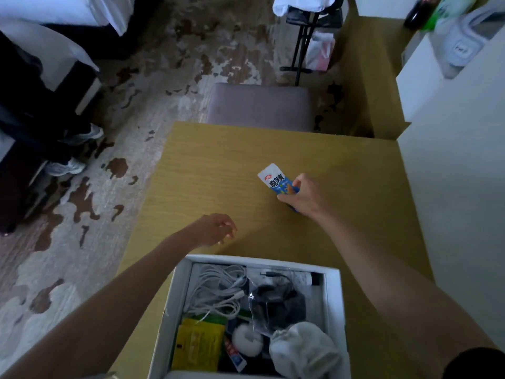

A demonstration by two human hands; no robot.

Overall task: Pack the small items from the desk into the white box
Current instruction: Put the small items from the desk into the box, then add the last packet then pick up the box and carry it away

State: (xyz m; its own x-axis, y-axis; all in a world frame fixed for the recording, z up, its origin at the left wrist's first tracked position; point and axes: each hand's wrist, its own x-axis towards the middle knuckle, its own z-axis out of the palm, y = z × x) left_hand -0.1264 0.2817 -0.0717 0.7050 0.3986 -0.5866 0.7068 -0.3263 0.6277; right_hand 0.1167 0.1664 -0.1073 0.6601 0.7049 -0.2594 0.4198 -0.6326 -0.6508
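Nearest us, the white box point(332, 302) sits at the desk's point(218, 173) near edge, full of cables and packets. Our right hand point(302, 194) pinches a snack packet point(276, 180) toward the right edge; our left hand point(216, 228) hovers empty, fingers loosely curled, above patterned carpet point(153, 86) beyond

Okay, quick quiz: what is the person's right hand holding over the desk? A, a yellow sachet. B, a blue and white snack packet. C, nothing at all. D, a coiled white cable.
B: the right hand has its fingers closed on the blue and white snack packet above the desk, while the white cable and yellow sachet already lie in the white box.
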